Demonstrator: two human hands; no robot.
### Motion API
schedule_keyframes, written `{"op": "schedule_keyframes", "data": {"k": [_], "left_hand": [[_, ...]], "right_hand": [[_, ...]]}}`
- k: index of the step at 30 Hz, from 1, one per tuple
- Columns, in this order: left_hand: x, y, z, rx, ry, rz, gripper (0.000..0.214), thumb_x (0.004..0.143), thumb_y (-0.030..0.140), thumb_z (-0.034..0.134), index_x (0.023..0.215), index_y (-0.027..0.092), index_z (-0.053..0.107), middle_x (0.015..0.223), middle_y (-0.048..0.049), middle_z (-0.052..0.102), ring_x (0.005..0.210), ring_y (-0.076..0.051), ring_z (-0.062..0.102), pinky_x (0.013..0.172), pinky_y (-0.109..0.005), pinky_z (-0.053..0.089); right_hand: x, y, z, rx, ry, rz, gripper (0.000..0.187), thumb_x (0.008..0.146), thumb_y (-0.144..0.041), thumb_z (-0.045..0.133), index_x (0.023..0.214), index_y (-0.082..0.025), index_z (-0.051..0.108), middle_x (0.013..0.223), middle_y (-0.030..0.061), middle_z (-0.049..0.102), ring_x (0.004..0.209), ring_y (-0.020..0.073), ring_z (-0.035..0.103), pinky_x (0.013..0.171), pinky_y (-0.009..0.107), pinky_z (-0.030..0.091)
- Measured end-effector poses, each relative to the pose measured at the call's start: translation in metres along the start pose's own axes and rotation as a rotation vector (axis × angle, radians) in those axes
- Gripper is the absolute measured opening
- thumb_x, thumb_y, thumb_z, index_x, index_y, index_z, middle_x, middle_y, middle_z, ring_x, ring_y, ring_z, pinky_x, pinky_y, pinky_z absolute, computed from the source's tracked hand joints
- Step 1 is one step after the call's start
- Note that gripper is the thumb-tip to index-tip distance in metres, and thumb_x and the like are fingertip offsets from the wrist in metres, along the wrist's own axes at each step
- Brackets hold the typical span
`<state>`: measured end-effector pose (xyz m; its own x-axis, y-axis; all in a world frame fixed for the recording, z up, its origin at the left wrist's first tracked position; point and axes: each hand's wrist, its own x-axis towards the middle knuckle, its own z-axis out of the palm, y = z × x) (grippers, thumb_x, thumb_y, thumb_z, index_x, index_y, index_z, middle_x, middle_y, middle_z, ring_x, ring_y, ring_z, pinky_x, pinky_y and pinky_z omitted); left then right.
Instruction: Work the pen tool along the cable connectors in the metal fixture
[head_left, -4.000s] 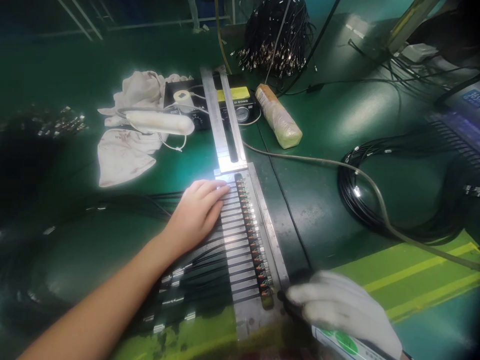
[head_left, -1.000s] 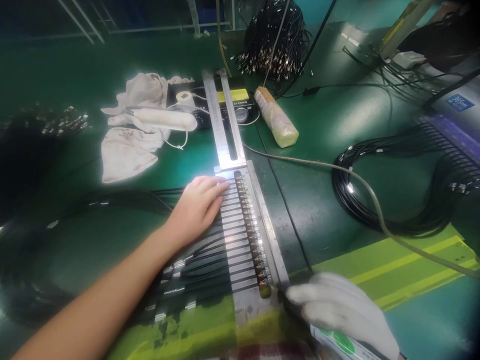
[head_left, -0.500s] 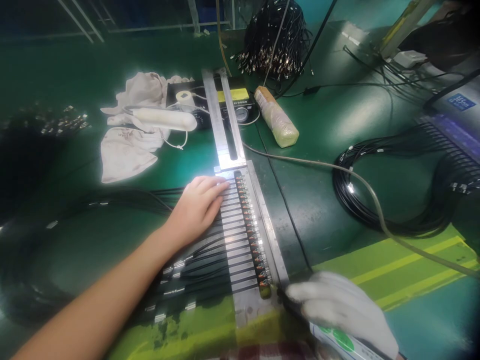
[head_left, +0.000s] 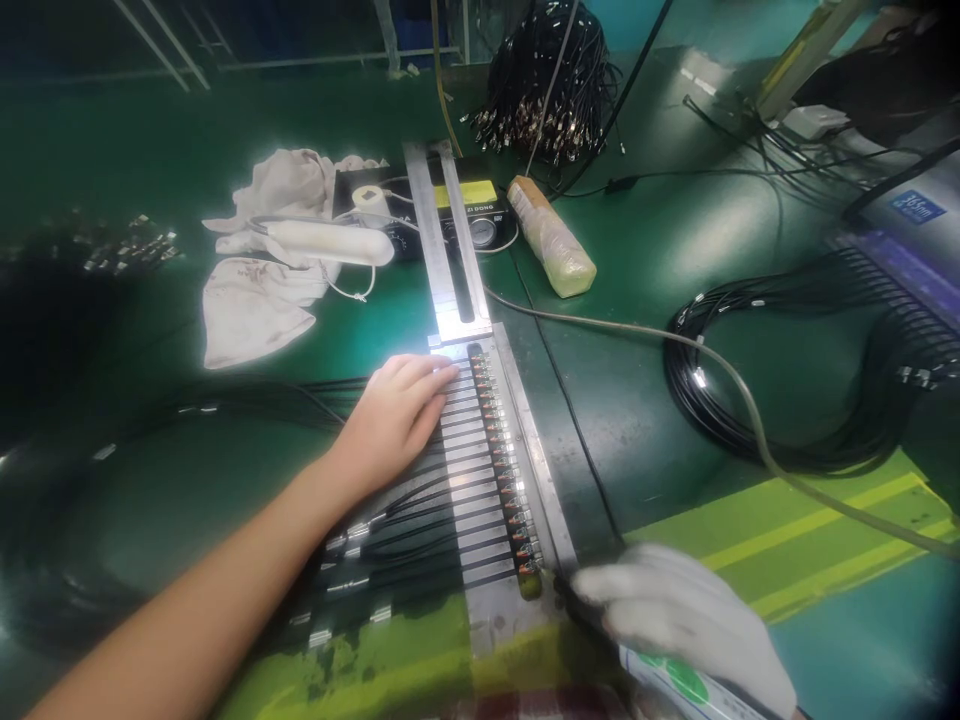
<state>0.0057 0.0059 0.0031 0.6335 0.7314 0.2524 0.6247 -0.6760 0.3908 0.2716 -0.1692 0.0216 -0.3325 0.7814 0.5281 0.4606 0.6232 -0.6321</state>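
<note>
My bare left hand (head_left: 397, 415) lies palm down, fingers stretched out, over the upper slots of a slotted metal fixture (head_left: 472, 500). Black cables (head_left: 420, 545) run into the fixture from the left, and their stripped ends with small metal connectors (head_left: 514, 480) line up along a dark groove. At the fixture's lower right end, my right hand (head_left: 682, 610) wears a white glove. It is closed around a pen-shaped tool (head_left: 679, 680) with a white body, a green mark and a dark front end. The tool's tip is blurred near the fixture's lower corner.
Behind the fixture stand a slotted metal bar (head_left: 431, 230), a black control box (head_left: 480, 215) with a dial, and white cloth (head_left: 259, 310). A wrapped block (head_left: 553, 240) lies right of the box. Coiled black cables (head_left: 690, 400) and a grey cord (head_left: 637, 325) occupy the right side.
</note>
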Motion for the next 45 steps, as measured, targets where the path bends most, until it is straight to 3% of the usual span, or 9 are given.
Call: {"op": "schedule_keyframes", "data": {"k": [8, 12, 15, 26, 29, 34, 39, 43, 45], "left_hand": [[0.0, 0.001, 0.0, 0.005, 0.002, 0.001, 0.032, 0.101, 0.024, 0.04, 0.125, 0.017, 0.059, 0.129, -0.0114, 0.062, 0.116, -0.028, 0.054, 0.1, -0.049, 0.045], [0.0, 0.001, 0.0, 0.006, 0.001, 0.006, 0.031, 0.101, 0.023, 0.04, 0.125, 0.016, 0.059, 0.129, -0.0116, 0.063, 0.115, -0.028, 0.054, 0.1, -0.05, 0.045], [0.0, 0.001, 0.0, 0.01, 0.002, 0.004, 0.031, 0.101, 0.023, 0.04, 0.126, 0.016, 0.059, 0.13, -0.0113, 0.062, 0.115, -0.028, 0.054, 0.101, -0.049, 0.044], [0.0, 0.001, 0.0, 0.014, -0.01, -0.006, 0.033, 0.102, 0.023, 0.04, 0.126, 0.013, 0.06, 0.129, -0.0129, 0.062, 0.115, -0.028, 0.053, 0.101, -0.048, 0.044], [0.0, -0.001, 0.001, 0.004, -0.005, -0.011, 0.033, 0.102, 0.023, 0.039, 0.126, 0.013, 0.059, 0.129, -0.0123, 0.062, 0.115, -0.027, 0.053, 0.102, -0.048, 0.043], [0.001, 0.0, 0.003, -0.021, -0.067, -0.06, 0.035, 0.101, 0.023, 0.034, 0.126, 0.013, 0.058, 0.133, -0.0125, 0.058, 0.12, -0.028, 0.047, 0.108, -0.049, 0.038], [0.007, 0.014, -0.016, 0.054, -0.191, -0.112, 0.037, 0.098, 0.017, 0.034, 0.125, 0.011, 0.059, 0.129, -0.0157, 0.06, 0.116, -0.029, 0.052, 0.103, -0.047, 0.044], [0.043, 0.035, -0.038, 0.13, -0.27, -0.136, 0.026, 0.09, 0.017, 0.048, 0.103, 0.018, 0.071, 0.101, -0.0111, 0.07, 0.096, -0.028, 0.064, 0.09, -0.044, 0.05], [0.079, 0.047, -0.037, 0.147, -0.268, -0.149, 0.029, 0.092, 0.02, 0.049, 0.112, 0.02, 0.07, 0.102, -0.0102, 0.07, 0.098, -0.028, 0.066, 0.091, -0.04, 0.05]], "right_hand": [[0.003, -0.004, 0.0, -0.048, 0.036, -0.009, 0.03, 0.107, -0.038, 0.04, 0.102, -0.02, 0.063, 0.09, 0.0065, 0.076, 0.061, 0.0176, 0.069, 0.056, 0.029, 0.055], [-0.005, -0.002, -0.001, -0.062, -0.04, 0.019, 0.031, 0.108, -0.022, 0.037, 0.086, -0.021, 0.059, 0.087, 0.0023, 0.076, 0.058, 0.0131, 0.064, 0.054, 0.027, 0.05], [-0.012, -0.001, 0.0, -0.1, -0.091, 0.048, 0.037, 0.109, -0.022, 0.036, 0.079, -0.021, 0.057, 0.084, 0.0008, 0.075, 0.06, 0.0133, 0.063, 0.057, 0.027, 0.049], [-0.01, 0.005, 0.002, 0.021, -0.066, 0.009, 0.023, 0.106, -0.029, 0.044, 0.094, -0.02, 0.061, 0.092, 0.0049, 0.076, 0.065, 0.015, 0.069, 0.057, 0.028, 0.049], [-0.007, 0.001, 0.002, 0.102, 0.052, -0.004, 0.017, 0.101, -0.033, 0.053, 0.106, -0.021, 0.064, 0.092, 0.0072, 0.076, 0.069, 0.0198, 0.072, 0.059, 0.03, 0.054], [-0.015, -0.01, 0.009, 0.277, 0.423, 0.293, 0.018, 0.097, -0.038, 0.057, 0.099, -0.023, 0.069, 0.091, 0.0099, 0.074, 0.083, 0.0268, 0.072, 0.074, 0.038, 0.059], [-0.002, 0.006, -0.004, 0.611, 0.529, 0.376, 0.023, 0.091, -0.045, 0.067, 0.096, -0.024, 0.075, 0.093, 0.0105, 0.073, 0.088, 0.0269, 0.07, 0.077, 0.037, 0.06], [0.033, 0.036, -0.028, 0.89, 0.653, 0.482, 0.033, 0.083, -0.056, 0.075, 0.089, -0.024, 0.076, 0.094, 0.0091, 0.072, 0.084, 0.0244, 0.068, 0.067, 0.032, 0.059], [0.053, 0.057, -0.038, 1.046, 0.776, 0.53, 0.034, 0.078, -0.057, 0.079, 0.089, -0.025, 0.075, 0.096, 0.0072, 0.072, 0.08, 0.0217, 0.067, 0.06, 0.028, 0.056]]}}
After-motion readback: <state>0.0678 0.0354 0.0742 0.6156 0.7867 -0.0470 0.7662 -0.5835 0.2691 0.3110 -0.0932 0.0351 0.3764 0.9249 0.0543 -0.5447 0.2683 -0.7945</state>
